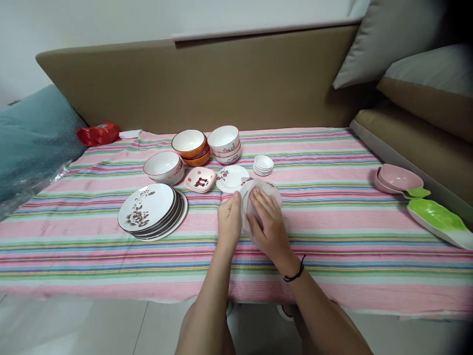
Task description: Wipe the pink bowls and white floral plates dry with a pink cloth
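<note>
In front of me my left hand (229,217) is closed on the left edge of a plate mostly covered by a pale thin cloth (248,228). My right hand (268,217) presses the cloth against the plate face, fingers together. Only a bit of the plate's rim shows, so its pattern is hidden. Just beyond lie a white flowered plate (232,178) and a pink square dish (200,179). Small white dishes (263,163) are stacked behind my right hand. To the left stands a pile of dark-rimmed floral plates (148,207).
Stacked bowls stand at the back: white-and-red (223,140), orange (189,144) and red-rimmed (162,167). Pink bowls (399,178) and a green leaf-shaped dish (439,219) lie far right. A striped cloth (332,236) covers the surface. A red bag (99,134) and cushions (373,44) border it.
</note>
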A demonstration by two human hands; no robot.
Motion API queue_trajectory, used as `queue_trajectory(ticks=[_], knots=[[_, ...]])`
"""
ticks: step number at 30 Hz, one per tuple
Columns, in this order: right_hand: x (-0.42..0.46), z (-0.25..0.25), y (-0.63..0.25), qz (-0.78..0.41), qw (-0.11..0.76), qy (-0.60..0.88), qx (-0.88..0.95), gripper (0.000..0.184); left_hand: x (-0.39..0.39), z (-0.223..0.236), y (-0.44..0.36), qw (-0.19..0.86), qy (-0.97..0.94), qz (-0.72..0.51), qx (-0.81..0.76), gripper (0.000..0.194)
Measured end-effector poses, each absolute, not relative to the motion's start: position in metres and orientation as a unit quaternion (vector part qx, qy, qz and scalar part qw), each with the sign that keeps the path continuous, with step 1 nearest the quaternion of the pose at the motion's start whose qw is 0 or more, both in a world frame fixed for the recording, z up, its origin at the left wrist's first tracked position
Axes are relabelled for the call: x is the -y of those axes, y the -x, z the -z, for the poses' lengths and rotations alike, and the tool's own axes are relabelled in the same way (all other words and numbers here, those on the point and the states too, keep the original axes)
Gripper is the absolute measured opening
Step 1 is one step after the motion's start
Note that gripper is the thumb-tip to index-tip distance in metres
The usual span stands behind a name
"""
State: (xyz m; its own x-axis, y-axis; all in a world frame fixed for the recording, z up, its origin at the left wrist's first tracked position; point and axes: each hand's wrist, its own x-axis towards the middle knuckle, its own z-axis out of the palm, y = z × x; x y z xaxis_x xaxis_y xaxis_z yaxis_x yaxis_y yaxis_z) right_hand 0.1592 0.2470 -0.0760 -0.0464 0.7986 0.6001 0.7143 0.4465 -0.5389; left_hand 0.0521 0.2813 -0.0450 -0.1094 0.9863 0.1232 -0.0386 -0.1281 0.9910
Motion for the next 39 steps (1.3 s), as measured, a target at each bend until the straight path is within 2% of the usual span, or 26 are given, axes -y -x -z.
queue_trajectory(ticks=[6,10,15,21,26,33,39], knots=[[-0.241,0.07,-0.159,-0.107,0.453,0.44,0.768,0.042,-0.282,0.047,-0.052,0.437,-0.464,-0.59,-0.495,0.048],[-0.24,0.067,-0.159,-0.104,0.432,0.42,0.792,0.043,-0.284,0.048,-0.047,0.471,-0.416,-0.598,-0.498,0.047],[-0.246,0.072,-0.161,-0.055,0.39,0.482,0.783,0.05,-0.283,0.047,-0.047,0.486,-0.466,-0.569,-0.473,0.039],[-0.252,0.074,-0.167,-0.017,0.379,0.587,0.715,0.053,-0.276,0.046,-0.051,0.467,-0.57,-0.497,-0.459,0.042],[-0.252,0.079,-0.17,-0.045,0.371,0.639,0.672,0.054,-0.274,0.047,-0.051,0.454,-0.565,-0.506,-0.467,0.041],[-0.246,0.094,-0.157,-0.075,0.359,0.661,0.655,0.059,-0.279,0.051,-0.044,0.432,-0.458,-0.584,-0.512,0.044],[-0.249,0.092,-0.159,-0.075,0.354,0.671,0.647,0.059,-0.282,0.047,-0.043,0.484,-0.514,-0.517,-0.485,0.039]])
